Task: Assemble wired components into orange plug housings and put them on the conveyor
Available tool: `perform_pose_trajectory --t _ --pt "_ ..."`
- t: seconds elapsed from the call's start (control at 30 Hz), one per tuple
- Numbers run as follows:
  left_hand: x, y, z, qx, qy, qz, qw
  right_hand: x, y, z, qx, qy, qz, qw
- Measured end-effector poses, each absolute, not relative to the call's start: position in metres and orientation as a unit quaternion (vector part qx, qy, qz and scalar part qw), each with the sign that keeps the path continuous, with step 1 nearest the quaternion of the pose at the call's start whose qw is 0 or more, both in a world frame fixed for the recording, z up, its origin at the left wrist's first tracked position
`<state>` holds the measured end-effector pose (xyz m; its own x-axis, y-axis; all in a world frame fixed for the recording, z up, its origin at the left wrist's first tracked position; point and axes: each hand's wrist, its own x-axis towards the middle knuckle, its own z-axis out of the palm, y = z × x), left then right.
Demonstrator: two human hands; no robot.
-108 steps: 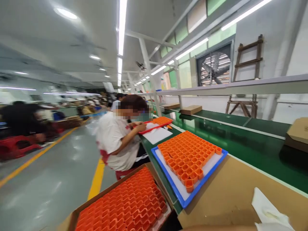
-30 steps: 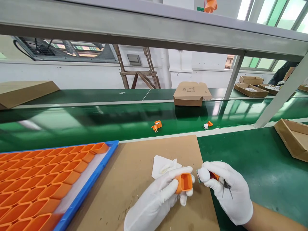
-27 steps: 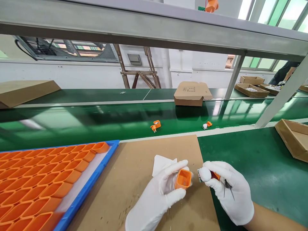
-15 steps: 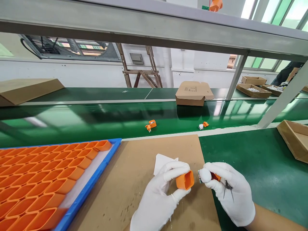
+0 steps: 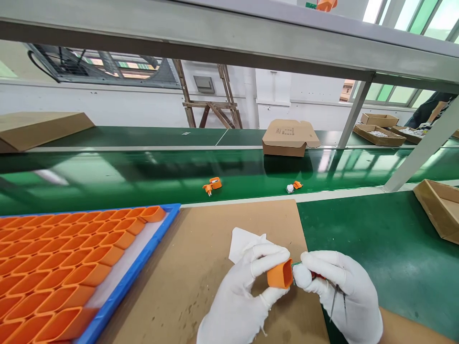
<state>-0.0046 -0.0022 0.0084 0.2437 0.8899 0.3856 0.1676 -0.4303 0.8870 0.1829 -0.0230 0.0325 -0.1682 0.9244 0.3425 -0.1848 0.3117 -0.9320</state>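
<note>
Below, cardboard (image 5: 201,263) on green tabletop (image 5: 376,234); behind, white wall (image 5: 122,106).

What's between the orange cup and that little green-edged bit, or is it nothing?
Nothing visible. The orange cup in the left hand has its open end facing the green-edged bit in the right hand, very close; whether they touch, I can't tell.

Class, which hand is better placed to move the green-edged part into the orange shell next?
Probably the right hand: it holds the green-edged part close to the orange shell. The left hand grips that shell, its opening turned toward the right hand.
</note>
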Motion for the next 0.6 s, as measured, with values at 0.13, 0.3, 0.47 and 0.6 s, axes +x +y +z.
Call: perform_pose_trajectory --t 0.13,0.3,0.47,0.6 --pt "-0.003 -0.002 0.01 0.664 0.393 0.489 0.407 0.187 -0.023 0.024 -0.306 -0.616 0.398 0.607" --pt "0.001 -0.004 0.016 0.595 0.344 0.542 0.483 0.194 -0.023 0.017 -0.362 -0.671 0.182 0.621" --pt "0.001 -0.006 0.017 0.591 0.35 0.548 0.478 0.192 -0.023 0.023 -0.352 -0.66 0.202 0.632" --pt "0.001 -0.004 0.014 0.606 0.37 0.539 0.454 0.19 -0.024 0.016 -0.327 -0.644 0.269 0.637"
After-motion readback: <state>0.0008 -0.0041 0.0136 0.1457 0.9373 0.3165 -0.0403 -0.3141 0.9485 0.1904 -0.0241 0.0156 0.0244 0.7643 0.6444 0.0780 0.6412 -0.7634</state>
